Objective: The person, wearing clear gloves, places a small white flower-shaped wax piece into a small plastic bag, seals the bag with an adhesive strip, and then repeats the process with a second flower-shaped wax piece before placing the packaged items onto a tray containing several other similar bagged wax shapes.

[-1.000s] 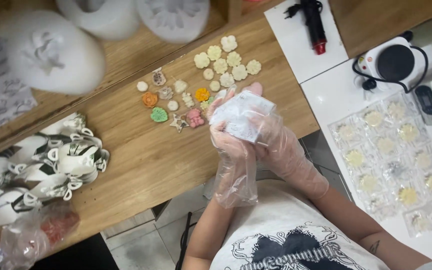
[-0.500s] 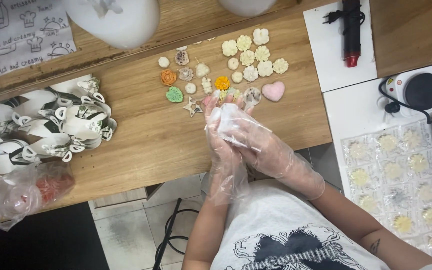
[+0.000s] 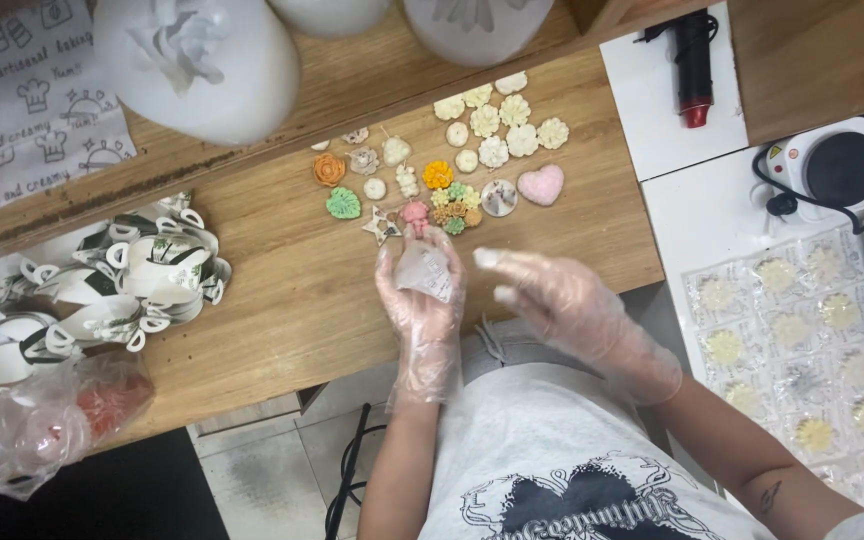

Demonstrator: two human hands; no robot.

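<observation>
I pinch my gloved left hand (image 3: 420,300) steady on the small clear plastic pouch (image 3: 425,270) near the tabletop's (image 3: 282,290) front edge, keeping my right hand (image 3: 552,300) spread, empty.

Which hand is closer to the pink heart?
Right. The right hand hovers open just below the pink heart, apart from it. The left hand, holding a small clear bag, is farther left.
</observation>
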